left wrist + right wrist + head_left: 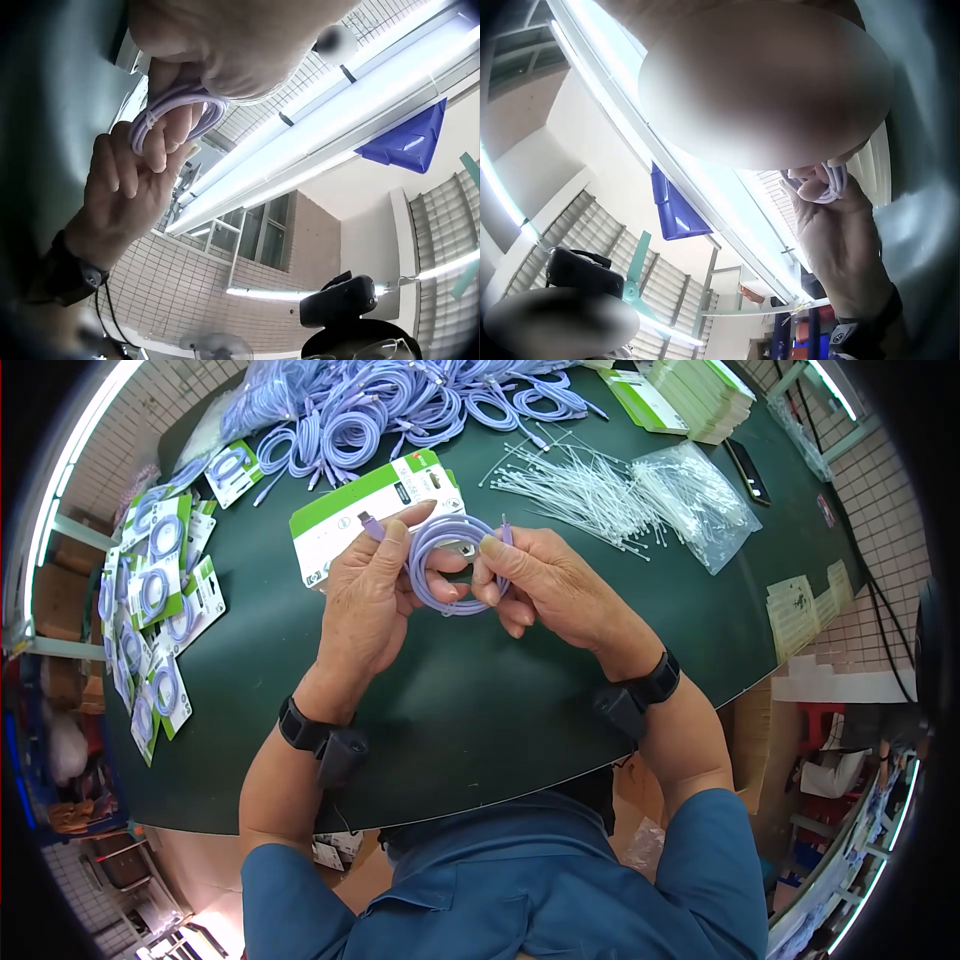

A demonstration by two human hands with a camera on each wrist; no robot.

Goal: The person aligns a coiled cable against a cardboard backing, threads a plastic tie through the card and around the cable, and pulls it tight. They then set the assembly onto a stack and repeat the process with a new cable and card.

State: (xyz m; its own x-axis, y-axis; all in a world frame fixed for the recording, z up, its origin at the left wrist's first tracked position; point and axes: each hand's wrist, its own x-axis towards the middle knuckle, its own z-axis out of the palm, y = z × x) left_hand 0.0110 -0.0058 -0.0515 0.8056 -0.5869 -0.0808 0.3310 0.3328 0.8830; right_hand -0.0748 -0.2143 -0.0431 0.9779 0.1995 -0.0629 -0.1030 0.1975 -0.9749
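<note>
A coiled lilac USB cable [448, 528] is held up between both hands over the dark green table. My left hand [372, 580] grips the coil's left side between thumb and fingers, with one plug [371, 523] sticking out above the thumb. On the opposite side, my right hand [545, 572] pinches the coil, and the other plug end [506, 532] points up beside its thumb. A small white tie [151, 120] shows around the loops in the left wrist view. Behind the hands lie green-and-white packaging cards [325, 532], partly covered by the left hand.
A large heap of lilac cables [350, 435] fills the back of the table. Carded cables [155, 595] are piled at left. Loose white cable ties [575, 490], a plastic bag of ties [695, 500], stacked cards [700, 400] and a phone [747, 470] lie at right.
</note>
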